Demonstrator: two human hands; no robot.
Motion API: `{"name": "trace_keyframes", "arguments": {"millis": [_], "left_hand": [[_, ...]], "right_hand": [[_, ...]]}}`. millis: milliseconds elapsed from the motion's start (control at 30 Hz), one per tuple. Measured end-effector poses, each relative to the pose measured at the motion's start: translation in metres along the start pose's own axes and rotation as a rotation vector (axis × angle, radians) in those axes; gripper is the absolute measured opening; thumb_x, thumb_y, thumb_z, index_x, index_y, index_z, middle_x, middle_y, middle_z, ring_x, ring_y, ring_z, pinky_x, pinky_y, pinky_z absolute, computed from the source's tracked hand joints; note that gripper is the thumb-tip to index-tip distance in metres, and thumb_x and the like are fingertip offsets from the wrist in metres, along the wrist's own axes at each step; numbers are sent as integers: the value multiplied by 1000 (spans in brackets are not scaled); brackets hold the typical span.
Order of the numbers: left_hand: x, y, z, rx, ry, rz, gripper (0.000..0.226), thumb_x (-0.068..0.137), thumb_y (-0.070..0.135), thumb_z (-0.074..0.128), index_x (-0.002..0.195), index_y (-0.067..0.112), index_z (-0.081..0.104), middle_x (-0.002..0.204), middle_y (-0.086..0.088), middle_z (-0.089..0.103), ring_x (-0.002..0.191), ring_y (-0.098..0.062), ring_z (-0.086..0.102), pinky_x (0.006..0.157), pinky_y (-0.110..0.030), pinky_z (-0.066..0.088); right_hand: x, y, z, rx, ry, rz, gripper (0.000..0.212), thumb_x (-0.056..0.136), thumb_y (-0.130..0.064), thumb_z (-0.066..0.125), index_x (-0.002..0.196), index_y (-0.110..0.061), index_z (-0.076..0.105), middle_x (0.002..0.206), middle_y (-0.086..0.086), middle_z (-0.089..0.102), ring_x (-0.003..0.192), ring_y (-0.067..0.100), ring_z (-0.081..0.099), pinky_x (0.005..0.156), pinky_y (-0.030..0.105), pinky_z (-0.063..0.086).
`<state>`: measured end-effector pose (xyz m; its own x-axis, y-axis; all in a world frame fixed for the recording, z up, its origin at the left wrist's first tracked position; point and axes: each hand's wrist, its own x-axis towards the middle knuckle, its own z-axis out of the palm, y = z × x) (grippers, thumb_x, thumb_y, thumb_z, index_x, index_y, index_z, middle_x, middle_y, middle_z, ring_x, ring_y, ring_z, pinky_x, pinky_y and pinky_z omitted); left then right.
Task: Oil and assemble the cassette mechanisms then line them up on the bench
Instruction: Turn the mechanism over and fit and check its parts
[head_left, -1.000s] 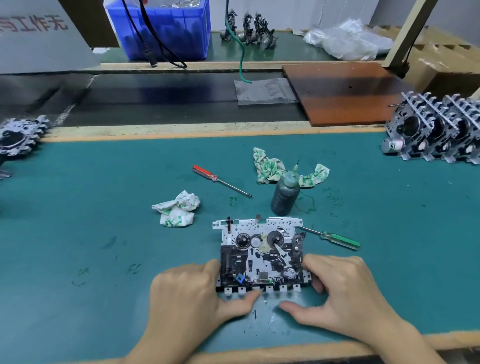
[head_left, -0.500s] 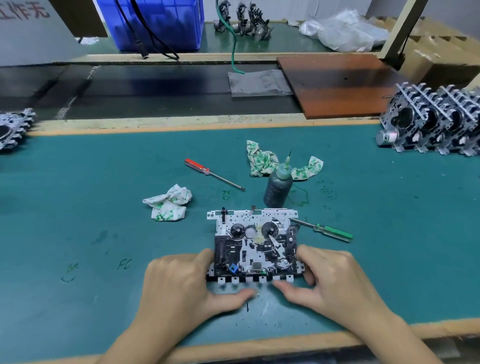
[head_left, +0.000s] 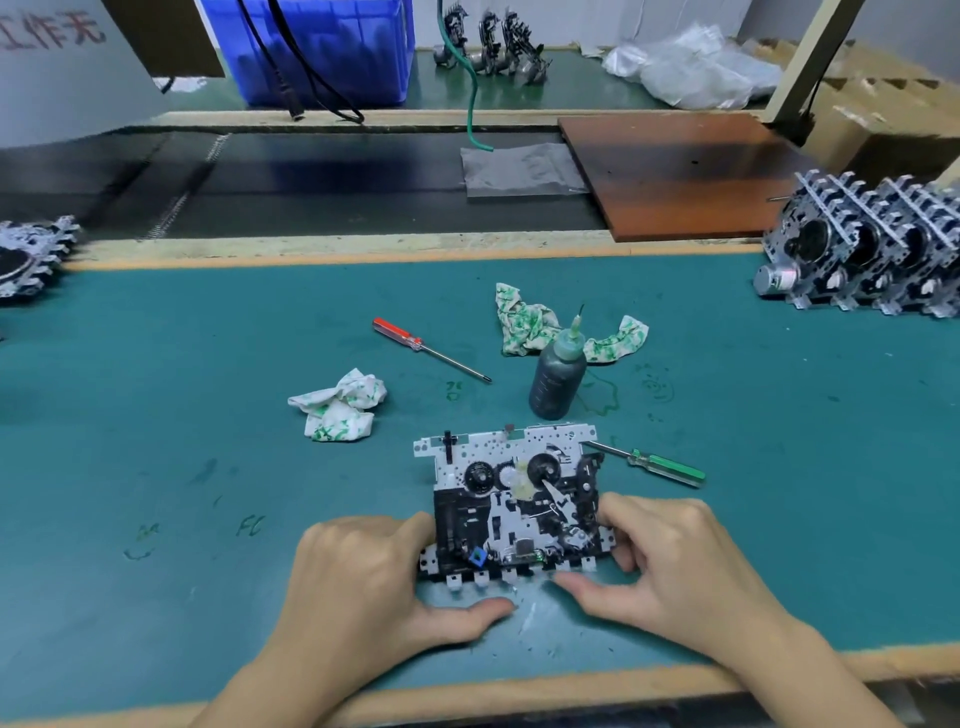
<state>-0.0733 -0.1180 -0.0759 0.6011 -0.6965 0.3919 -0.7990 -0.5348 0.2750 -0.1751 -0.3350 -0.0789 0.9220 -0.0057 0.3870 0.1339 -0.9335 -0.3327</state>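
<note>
My left hand (head_left: 363, 577) and right hand (head_left: 670, 566) grip the mechanism (head_left: 514, 504) between curled fingers; oil bottle (head_left: 557, 374) stands beyond my fingertips.

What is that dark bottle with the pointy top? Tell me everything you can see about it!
The bottle is small, dark greenish-grey and looks like soft plastic. It has a lighter green cone-shaped cap ending in a thin needle tip, open to the air. It stands upright on the green bench mat, just behind the cassette mechanism and in front of a crumpled green-and-white rag. Neither hand touches it. How full it is cannot be told.
</note>
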Motion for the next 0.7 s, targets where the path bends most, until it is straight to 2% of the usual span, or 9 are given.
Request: {"name": "trace_keyframes", "arguments": {"millis": [133,300,467,567,700], "left_hand": [[-1,1,2,26,32,-33,65,62,75,56,43,15,38,33,4,31,28,-17,36,34,-20,28],[0,4,8,92,97,-100,62,64,71,54,42,14,38,32,1,28,26,-18,33,38,-19,19],[4,-6,2,-6,-1,12,59,61,73,54,50,19,33,33,3,33,28,-18,37,30,-20,31],[0,-9,-1,-16,-20,44,53,63,66,57,53,19,35,37,6,36,31,-17,38,31,-22,35],[-4,-3,3,98,47,27,52,74,58,52,47,14,43,35,3,34,28,-17,35,38,-16,24]], "right_hand": [[-1,1,1,-1,20,-19,55,74,-58,59,54,-9,45,44,-5,38,38,12,34,37,26,31],[0,-3,1,5,9,-4,53,68,-61,61,55,-13,41,44,-6,38,40,10,30,41,23,27],[-1,-2,2,-43,16,11,50,71,-57,58,54,-12,44,42,-7,39,36,12,36,37,24,30],[-1,0,4,-43,12,8,50,74,-56,57,55,-12,43,42,-7,39,35,13,36,35,24,31],[1,1,3,-39,11,12,49,72,-56,58,55,-13,42,41,-7,38,35,12,36,33,22,32]]}}
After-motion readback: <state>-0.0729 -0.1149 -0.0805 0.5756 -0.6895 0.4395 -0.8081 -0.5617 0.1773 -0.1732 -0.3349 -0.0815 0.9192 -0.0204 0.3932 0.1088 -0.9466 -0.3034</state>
